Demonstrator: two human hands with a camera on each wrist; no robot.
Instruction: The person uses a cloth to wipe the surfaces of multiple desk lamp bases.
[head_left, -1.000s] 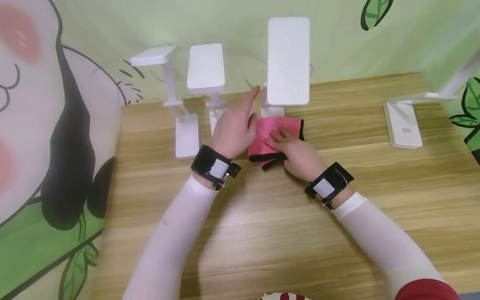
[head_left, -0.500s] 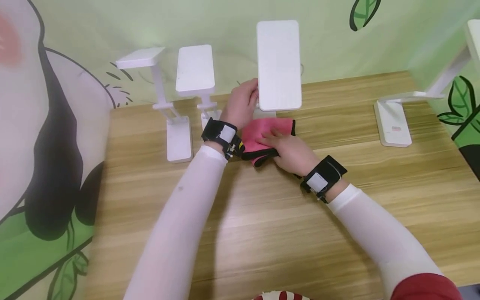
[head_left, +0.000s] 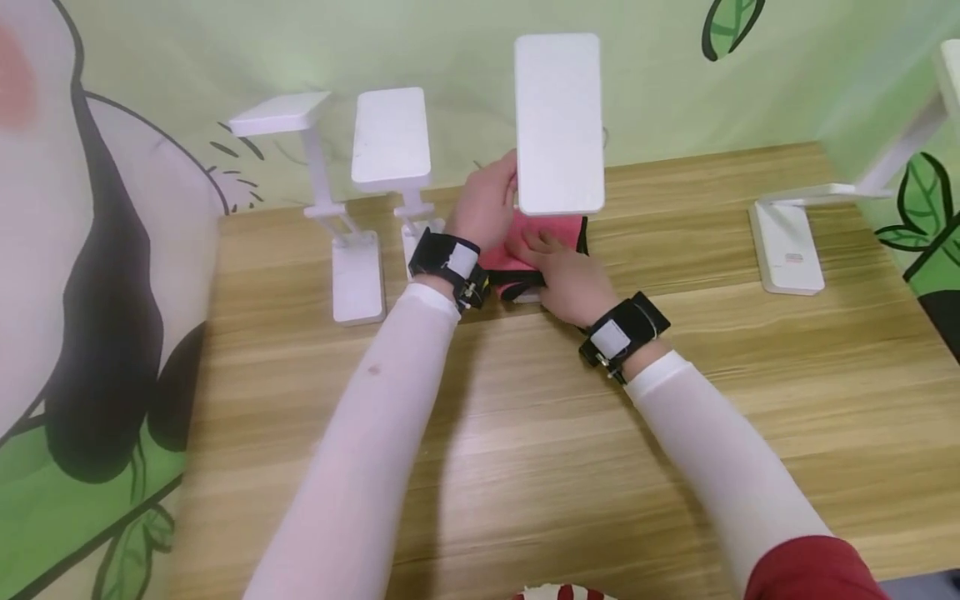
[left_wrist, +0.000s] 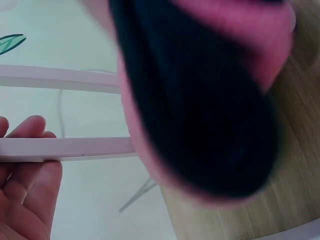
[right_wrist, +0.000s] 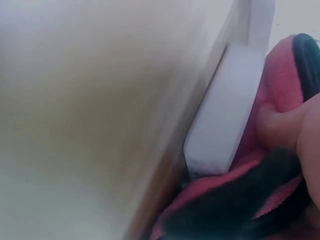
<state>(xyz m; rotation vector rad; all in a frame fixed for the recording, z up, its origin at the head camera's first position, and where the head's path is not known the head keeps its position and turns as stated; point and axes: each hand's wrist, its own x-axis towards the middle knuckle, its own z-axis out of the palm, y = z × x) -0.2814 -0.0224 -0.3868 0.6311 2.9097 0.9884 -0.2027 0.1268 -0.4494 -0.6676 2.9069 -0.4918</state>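
Note:
A pink cloth (head_left: 510, 263) with black edging lies over the base of the white desk lamp (head_left: 559, 125) at the table's middle back. My right hand (head_left: 573, 279) holds the folded cloth against that base, its fingers on top; the lamp head stands above. In the right wrist view, a digit presses into the cloth (right_wrist: 282, 75) beside the white lamp base (right_wrist: 225, 110). My left hand (head_left: 483, 204) grips the lamp's upright, its fingertips partly behind the lamp head in the head view. The left wrist view shows fingers and thumb around a thin white bar (left_wrist: 90, 147).
Two white folding lamps stand to the left, one with a tilted head (head_left: 281, 112), the other with a flatter head (head_left: 392, 137) close to my left wrist. Another lamp base (head_left: 787, 250) sits at the right. The wooden table (head_left: 525, 442) meets a painted wall (head_left: 667, 92) behind.
My left hand, earlier with its index finger extended, has moved right and taken hold of the lamp's upright. Lately my right hand has slid the cloth back toward the wall along the base.

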